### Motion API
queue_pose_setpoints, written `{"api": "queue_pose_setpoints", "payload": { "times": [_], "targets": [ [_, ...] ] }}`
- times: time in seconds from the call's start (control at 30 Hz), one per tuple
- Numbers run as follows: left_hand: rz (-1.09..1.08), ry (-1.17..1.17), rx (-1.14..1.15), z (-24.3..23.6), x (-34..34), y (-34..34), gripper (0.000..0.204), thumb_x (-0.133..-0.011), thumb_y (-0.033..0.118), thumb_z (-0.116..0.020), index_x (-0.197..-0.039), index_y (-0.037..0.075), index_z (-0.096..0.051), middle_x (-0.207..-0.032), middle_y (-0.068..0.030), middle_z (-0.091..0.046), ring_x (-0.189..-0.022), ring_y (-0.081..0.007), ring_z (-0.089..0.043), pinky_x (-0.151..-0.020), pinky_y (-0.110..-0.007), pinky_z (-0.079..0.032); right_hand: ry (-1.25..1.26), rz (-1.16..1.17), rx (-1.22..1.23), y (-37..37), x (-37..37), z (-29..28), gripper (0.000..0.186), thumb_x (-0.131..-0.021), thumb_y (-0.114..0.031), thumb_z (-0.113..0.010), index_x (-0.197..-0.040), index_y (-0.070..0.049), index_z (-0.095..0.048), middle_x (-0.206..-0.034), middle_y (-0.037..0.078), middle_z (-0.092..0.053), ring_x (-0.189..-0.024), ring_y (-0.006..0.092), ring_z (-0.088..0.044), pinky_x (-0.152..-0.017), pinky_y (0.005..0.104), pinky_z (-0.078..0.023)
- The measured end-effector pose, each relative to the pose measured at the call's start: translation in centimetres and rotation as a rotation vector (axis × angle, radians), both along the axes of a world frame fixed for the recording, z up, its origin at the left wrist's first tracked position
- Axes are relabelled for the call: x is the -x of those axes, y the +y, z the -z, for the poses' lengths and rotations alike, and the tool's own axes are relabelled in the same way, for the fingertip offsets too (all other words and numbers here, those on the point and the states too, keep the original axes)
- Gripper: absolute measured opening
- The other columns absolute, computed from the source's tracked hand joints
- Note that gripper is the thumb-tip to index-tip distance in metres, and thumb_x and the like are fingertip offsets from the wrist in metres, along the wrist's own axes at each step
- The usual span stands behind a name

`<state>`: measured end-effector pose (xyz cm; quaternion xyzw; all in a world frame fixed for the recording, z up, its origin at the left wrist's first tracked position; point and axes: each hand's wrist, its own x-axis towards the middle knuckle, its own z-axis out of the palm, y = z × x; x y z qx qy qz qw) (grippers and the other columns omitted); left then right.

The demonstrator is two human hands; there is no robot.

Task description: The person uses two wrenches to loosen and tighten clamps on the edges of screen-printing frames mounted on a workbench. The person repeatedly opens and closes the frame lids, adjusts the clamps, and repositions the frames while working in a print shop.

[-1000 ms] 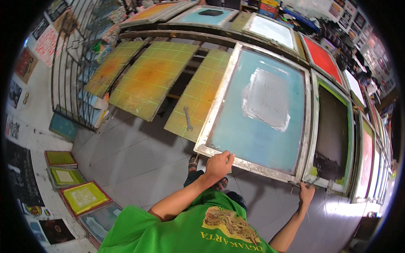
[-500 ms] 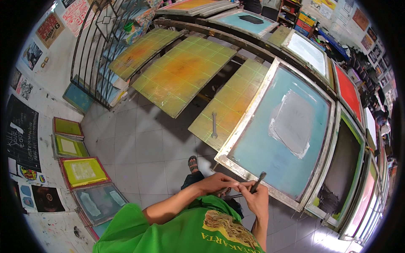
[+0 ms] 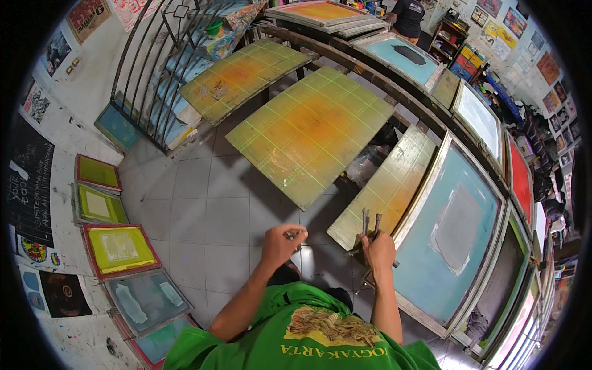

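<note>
Tools (image 3: 365, 222) are clasped by the right hand (image 3: 378, 251), fingers wrapped, near a blue screen (image 3: 425, 265); the left hand's fingers (image 3: 296, 232) are curled, contents unclear.

The slim metal tools (image 3: 365, 222) are dull grey. The large, flat rectangular board (image 3: 311, 132) is olive-yellow with an orange centre (bright green lines form its grid).

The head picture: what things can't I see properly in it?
- Head view, hidden: whatever the left hand may hold, inside its curled grip.
- Head view, hidden: the middles of the metal tools, behind the right hand.
- Head view, cut off: the head of the other person, by the top edge.
</note>
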<state>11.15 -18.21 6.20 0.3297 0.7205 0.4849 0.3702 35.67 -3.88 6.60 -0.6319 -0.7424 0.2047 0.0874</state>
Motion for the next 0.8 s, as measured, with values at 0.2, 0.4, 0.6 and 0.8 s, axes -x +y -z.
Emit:
{"api": "queue_pose_setpoints", "payload": {
  "times": [0.2, 0.4, 0.6, 0.8],
  "targets": [
    [-0.01, 0.451, -0.159, 0.4, 10.9, 7.2, 0.019, -0.089, 0.018, -0.079, -0.105, 0.007, -0.08, -0.096, -0.0117, -0.079, -0.084, -0.0255, -0.076, -0.073, -0.037, -0.057, -0.19, 0.142, 0.033, 1.9, 3.0, 2.9, 0.042, -0.089, -0.038, -0.081, -0.1, 0.0, -0.072, -0.1, 0.027, -0.075, -0.098, 0.0464, -0.072, -0.086, 0.0548, -0.057],
    [0.18, 0.711, -0.11, 2.1, 15.2, 14.5, 0.019, -0.09, 0.02, -0.076, -0.106, 0.009, -0.079, -0.104, -0.0099, -0.077, -0.096, -0.0339, -0.074, -0.083, -0.044, -0.059, -0.054, 0.19, 0.164, 2.4, 3.2, 3.7, 0.037, -0.087, -0.035, -0.085, -0.095, 0.0, -0.078, -0.095, 0.026, -0.076, -0.093, 0.0442, -0.074, -0.081, 0.0518, -0.057],
    [0.302, 0.818, -0.023, 4.4, 16.2, 17.6, 0.019, -0.092, 0.024, -0.076, -0.106, 0.013, -0.08, -0.103, -0.0095, -0.076, -0.095, -0.0336, -0.073, -0.082, -0.044, -0.059, -0.084, 0.274, 0.128, 2.1, 3.6, 3.8, 0.037, -0.086, -0.035, -0.085, -0.096, 0.0, -0.077, -0.095, 0.025, -0.076, -0.093, 0.0449, -0.073, -0.081, 0.052, -0.057],
    [0.367, 0.75, -0.031, 4.6, 17.1, 18.4, 0.017, -0.09, 0.019, -0.073, -0.104, 0.011, -0.079, -0.101, -0.0117, -0.075, -0.092, -0.0334, -0.073, -0.083, -0.046, -0.059, -0.086, 0.289, 0.127, 2.9, 4.4, 3.5, 0.034, -0.083, -0.028, -0.087, -0.097, 0.002, -0.077, -0.093, 0.024, -0.076, -0.09, 0.0434, -0.074, -0.079, 0.0498, -0.057]
  ]
}}
